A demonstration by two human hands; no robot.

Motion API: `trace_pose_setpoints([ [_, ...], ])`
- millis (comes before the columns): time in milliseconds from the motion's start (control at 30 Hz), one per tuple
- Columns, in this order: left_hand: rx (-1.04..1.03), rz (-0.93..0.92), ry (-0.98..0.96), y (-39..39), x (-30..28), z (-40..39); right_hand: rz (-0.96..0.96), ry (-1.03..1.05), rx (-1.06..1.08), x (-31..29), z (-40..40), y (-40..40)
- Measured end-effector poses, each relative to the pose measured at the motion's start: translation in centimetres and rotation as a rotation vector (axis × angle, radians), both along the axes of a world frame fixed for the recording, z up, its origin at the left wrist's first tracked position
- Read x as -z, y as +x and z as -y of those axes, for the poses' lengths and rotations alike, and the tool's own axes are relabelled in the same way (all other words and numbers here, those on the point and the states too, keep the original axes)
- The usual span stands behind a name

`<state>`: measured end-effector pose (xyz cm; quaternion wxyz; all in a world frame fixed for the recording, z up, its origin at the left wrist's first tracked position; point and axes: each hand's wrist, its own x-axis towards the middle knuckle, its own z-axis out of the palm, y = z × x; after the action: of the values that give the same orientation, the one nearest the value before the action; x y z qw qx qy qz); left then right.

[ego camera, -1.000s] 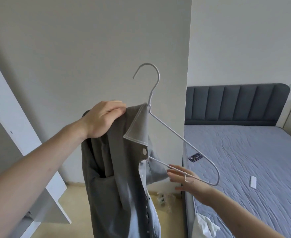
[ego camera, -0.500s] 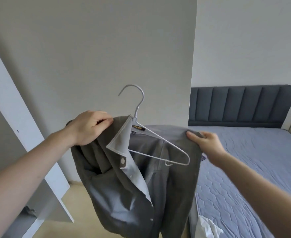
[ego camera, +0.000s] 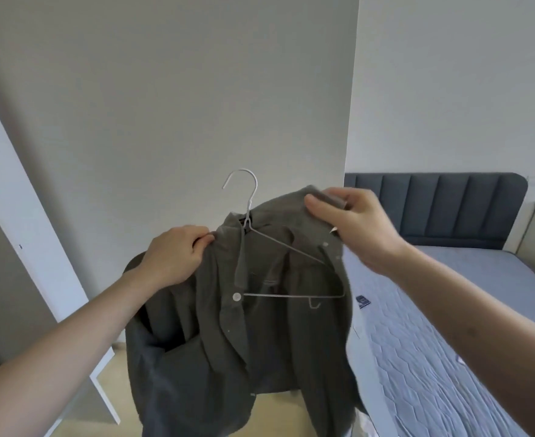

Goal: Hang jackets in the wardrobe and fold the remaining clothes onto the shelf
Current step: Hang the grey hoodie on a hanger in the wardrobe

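A dark grey jacket (ego camera: 234,348) hangs in front of me on a light metal hanger (ego camera: 249,197), whose hook sticks up above the collar. My left hand (ego camera: 174,257) grips the jacket's left shoulder. My right hand (ego camera: 351,222) pinches the collar and right shoulder fabric, lifted above the hanger's right arm. The hanger's bottom bar shows inside the open front of the jacket. The jacket's lower part hangs loose and runs out of the frame's bottom.
A white wardrobe door (ego camera: 17,197) leans at the left. A grey wall panel (ego camera: 196,89) stands straight ahead. A bed with a blue mattress (ego camera: 449,357) and dark padded headboard (ego camera: 449,206) lies to the right, with a small dark object (ego camera: 363,301) on it.
My right hand went from the hanger's bare right end to the jacket fabric and has lifted the collar and right shoulder up over the hanger. The hanger came down and sits more level.
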<state>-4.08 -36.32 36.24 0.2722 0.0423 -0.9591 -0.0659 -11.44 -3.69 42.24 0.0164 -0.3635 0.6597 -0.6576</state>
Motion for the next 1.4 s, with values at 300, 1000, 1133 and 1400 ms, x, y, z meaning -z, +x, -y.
trace_pose_setpoints([
  [300, 0.007, -0.134, 0.254, 0.8, -0.4, -3.5, -0.111, 0.381, -0.293, 5.4, 4.3, 5.1],
  [1000, -0.095, -0.192, 0.369, 4.7, -2.9, -5.5, -0.419, 0.314, 0.041, 4.6, -2.0, -3.3],
  [1133, -0.114, -0.187, 0.329, 5.3, -3.7, -6.3, -0.513, 0.34, 0.248, 3.4, -3.3, -7.4],
  [1400, -0.219, -0.175, 0.252, 7.1, -2.9, -6.7, -0.46, 0.545, 0.012, 6.8, -1.1, -9.0],
])
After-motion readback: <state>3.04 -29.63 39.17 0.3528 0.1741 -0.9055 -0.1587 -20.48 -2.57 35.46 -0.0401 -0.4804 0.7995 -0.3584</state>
